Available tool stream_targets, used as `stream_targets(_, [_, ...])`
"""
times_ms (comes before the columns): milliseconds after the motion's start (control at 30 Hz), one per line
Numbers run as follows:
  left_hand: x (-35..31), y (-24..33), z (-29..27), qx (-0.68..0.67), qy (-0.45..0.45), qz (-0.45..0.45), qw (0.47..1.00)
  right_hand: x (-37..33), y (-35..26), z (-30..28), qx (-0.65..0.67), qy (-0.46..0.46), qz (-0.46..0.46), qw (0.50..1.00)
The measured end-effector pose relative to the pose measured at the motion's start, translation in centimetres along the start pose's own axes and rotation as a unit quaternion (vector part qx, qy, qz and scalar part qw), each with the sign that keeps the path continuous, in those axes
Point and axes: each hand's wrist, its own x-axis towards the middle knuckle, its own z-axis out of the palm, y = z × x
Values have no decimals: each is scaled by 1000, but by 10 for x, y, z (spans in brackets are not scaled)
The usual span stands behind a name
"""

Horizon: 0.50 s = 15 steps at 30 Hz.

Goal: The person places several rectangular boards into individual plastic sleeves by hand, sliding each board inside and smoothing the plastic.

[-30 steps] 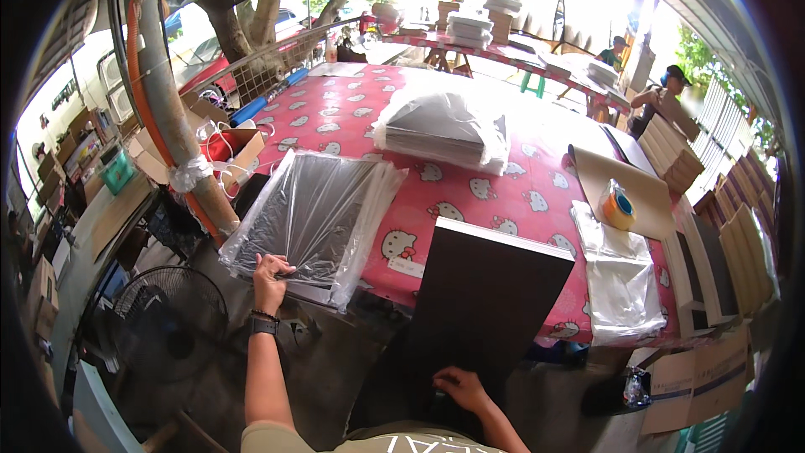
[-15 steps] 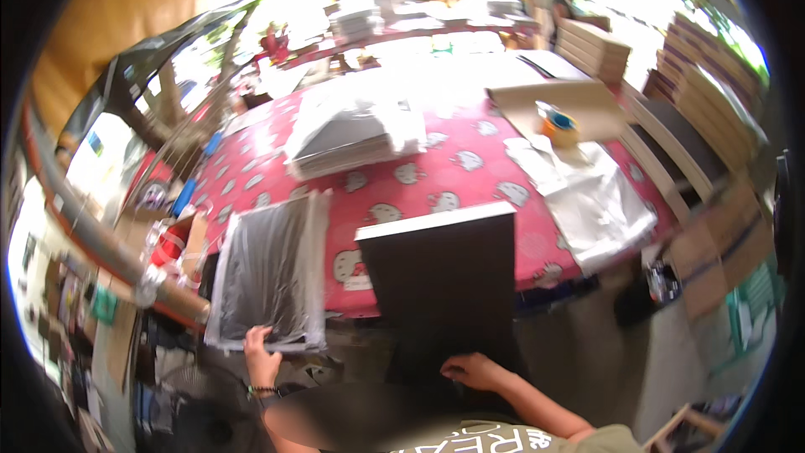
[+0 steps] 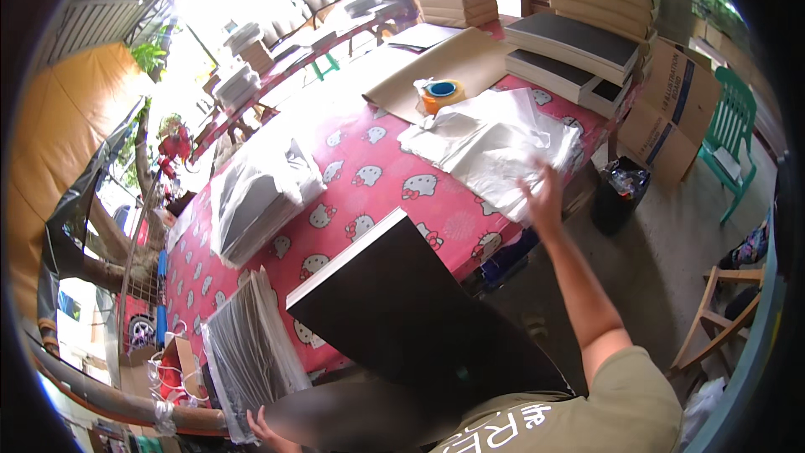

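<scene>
Over the near edge of the white plastic bags [image 3: 495,147], my right hand [image 3: 543,197] reaches out with its fingers apart; it is slightly blurred, and I cannot tell whether it touches them. My left hand [image 3: 267,432], low in the picture, has its fingers spread beside the near end of a plastic-wrapped dark stack [image 3: 251,340]. Between my arms, a large black board [image 3: 394,302] with a thick white far edge slants from the table toward my body. Neither hand appears to hold anything.
The table has a pink patterned cover [image 3: 369,168]. On it lie another plastic-wrapped stack [image 3: 264,193], orange tape rolls [image 3: 441,96], brown paper [image 3: 470,59] and black-topped board stacks [image 3: 579,42]. A black bin [image 3: 619,197] and green chair [image 3: 729,134] stand right. Two people are beyond.
My right hand has left the black board and stretched out to the white plastic bags. The view has swung right, and the black board appears tilted. My left hand stays by the wrapped stack.
</scene>
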Motion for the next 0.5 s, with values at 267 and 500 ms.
stream_targets(267, [6, 93, -37, 43, 110, 25, 993, 137, 84, 45, 244, -70, 141, 957])
stream_targets(500, [-9, 139, 1, -311, 58, -22, 948, -1, -28, 12, 180, -562, -227, 774])
